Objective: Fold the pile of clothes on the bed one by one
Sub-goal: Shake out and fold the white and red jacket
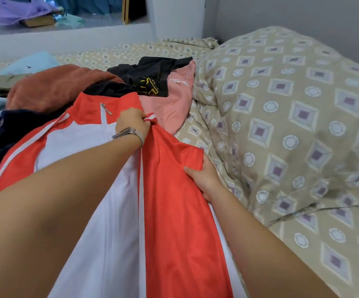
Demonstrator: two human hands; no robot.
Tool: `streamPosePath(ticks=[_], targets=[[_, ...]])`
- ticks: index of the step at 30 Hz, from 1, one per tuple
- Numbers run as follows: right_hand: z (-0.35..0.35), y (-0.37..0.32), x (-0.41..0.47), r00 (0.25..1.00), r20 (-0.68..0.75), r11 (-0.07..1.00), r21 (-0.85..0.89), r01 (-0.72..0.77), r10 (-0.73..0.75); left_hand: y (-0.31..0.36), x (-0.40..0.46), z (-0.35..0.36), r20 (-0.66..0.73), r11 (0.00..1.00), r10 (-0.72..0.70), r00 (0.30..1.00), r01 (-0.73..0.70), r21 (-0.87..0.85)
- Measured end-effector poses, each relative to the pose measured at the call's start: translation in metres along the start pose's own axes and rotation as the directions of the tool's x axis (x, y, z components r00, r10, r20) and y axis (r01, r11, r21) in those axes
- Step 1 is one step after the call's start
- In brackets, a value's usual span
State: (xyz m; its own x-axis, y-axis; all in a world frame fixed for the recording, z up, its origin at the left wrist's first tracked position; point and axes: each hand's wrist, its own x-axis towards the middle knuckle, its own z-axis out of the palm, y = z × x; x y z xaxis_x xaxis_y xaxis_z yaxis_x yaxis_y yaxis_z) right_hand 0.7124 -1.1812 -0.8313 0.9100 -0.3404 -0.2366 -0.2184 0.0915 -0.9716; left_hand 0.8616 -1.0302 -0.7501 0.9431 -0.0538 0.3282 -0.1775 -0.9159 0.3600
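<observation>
Both hands grip the red-and-white zip-up track jacket [170,211]: left hand [132,123] pinches its shoulder, right hand [204,179] its sleeve edge. Sleeve fold in hand; next, likely lay it flat across the front.

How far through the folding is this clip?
Early. No folded stack is visible. In hand: the red-and-white zip jacket, left hand pinching its shoulder, right hand gripping its red sleeve. Left: rust fleece, black printed shirt, pink shirt.
</observation>
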Motion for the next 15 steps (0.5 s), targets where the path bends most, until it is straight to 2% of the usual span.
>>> streamPosePath(ticks=[2,3,4,5,6,7,9,11,13,15], targets=[[-0.002,0.001,0.002,1.000,0.001,1.000,0.024,-0.012,0.012,-0.004,0.007,-0.007,-0.015,0.959,-0.256,0.966,0.252,-0.127],[-0.002,0.001,0.002,1.000,0.000,0.999,0.037,-0.016,0.016,-0.010,0.010,-0.007,0.018,0.892,-0.408,0.913,0.403,-0.207],[-0.002,0.001,0.003,1.000,0.001,0.999,0.049,-0.018,0.018,-0.018,0.013,-0.003,0.121,0.775,-0.543,0.831,0.551,-0.308],[-0.002,0.001,0.004,1.000,0.003,0.998,0.058,-0.024,0.024,-0.025,0.014,-0.002,0.249,0.633,-0.610,0.753,0.651,-0.418],[-0.002,0.001,0.004,1.000,0.006,0.997,0.069,-0.031,0.031,-0.032,0.014,-0.001,0.372,0.503,-0.614,0.696,0.708,-0.496],[-0.003,0.001,0.005,0.999,0.008,0.996,0.081,-0.041,0.041,-0.041,0.016,0.006,0.432,0.447,-0.573,0.696,0.708,-0.547],[-0.004,0.000,0.005,0.998,0.017,0.992,0.108,-0.067,0.066,-0.050,0.013,0.017,0.450,0.465,-0.446,0.773,0.630,-0.622],[-0.006,-0.002,0.005,0.996,0.026,0.988,0.124,-0.092,0.090,-0.045,-0.003,0.016,0.435,0.574,-0.287,0.853,0.517,-0.635],[-0.005,-0.003,0.003,0.995,0.030,0.988,0.118,-0.101,0.098,-0.044,-0.018,0.010,0.467,0.673,-0.173,0.867,0.450,-0.587],[-0.003,-0.006,0.000,0.995,0.022,0.991,0.098,-0.096,0.094,-0.043,-0.031,0.003,0.487,0.720,-0.142,0.861,0.428,-0.546]])
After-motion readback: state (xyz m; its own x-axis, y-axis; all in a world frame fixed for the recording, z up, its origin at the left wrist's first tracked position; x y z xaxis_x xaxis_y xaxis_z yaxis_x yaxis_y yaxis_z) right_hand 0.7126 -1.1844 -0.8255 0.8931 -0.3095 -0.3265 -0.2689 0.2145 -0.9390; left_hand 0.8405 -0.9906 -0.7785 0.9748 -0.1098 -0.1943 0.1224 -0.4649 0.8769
